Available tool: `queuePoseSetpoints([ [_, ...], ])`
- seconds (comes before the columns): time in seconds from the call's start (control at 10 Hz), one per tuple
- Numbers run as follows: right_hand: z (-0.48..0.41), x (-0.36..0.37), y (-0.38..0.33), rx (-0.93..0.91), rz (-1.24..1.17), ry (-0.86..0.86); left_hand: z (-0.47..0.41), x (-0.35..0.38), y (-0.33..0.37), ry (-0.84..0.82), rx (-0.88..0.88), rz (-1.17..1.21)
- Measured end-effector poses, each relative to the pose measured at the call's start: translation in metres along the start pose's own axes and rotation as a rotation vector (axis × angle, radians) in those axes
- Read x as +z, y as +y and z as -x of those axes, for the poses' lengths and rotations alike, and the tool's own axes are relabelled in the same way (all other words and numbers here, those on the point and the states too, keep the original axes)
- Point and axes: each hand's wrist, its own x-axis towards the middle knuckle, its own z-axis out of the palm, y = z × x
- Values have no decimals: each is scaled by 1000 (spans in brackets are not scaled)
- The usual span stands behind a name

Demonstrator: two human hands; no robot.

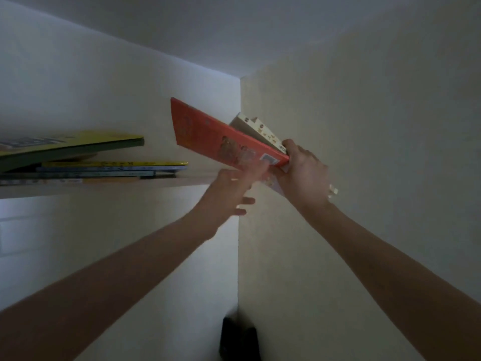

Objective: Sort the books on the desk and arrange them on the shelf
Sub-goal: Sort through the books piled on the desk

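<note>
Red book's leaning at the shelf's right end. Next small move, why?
Probably tip the thin red book upright against the pale side wall: it leans steeply over the cream book, the right hand grips their lower corner, and the blurred left hand is by its lower edge.

red book [221,136] tilted above shelf [156,185]; flat stack [112,169] leftward.
</note>
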Motion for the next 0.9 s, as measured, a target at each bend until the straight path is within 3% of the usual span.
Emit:
queuePoseSetpoints([
  [0.1,21,-5,-15,22,55,19,-20,5,25,-122,-289,286],
  [0.3,41,-1,-38,43,125,160,-41,19,29,253,-251,447],
  [0.4,55,-6,-50,26,-41,47,-43,6,12,388,-224,461],
  [0.5,60,-20,-43,164,-554,-597,-35,-13,0,429,-138,329],
  [0.6,56,-30,-10,448,-962,-720,-22,-37,-7,348,-10,110],
  [0.7,61,-22,19,693,-936,-751,-7,-54,-3,226,51,11],
  [0.8,74,-7,25,715,-1173,-944,2,-67,-1,84,105,-35],
  [0.9,80,-14,14,636,-1409,-883,6,-74,2,14,140,-49],
])
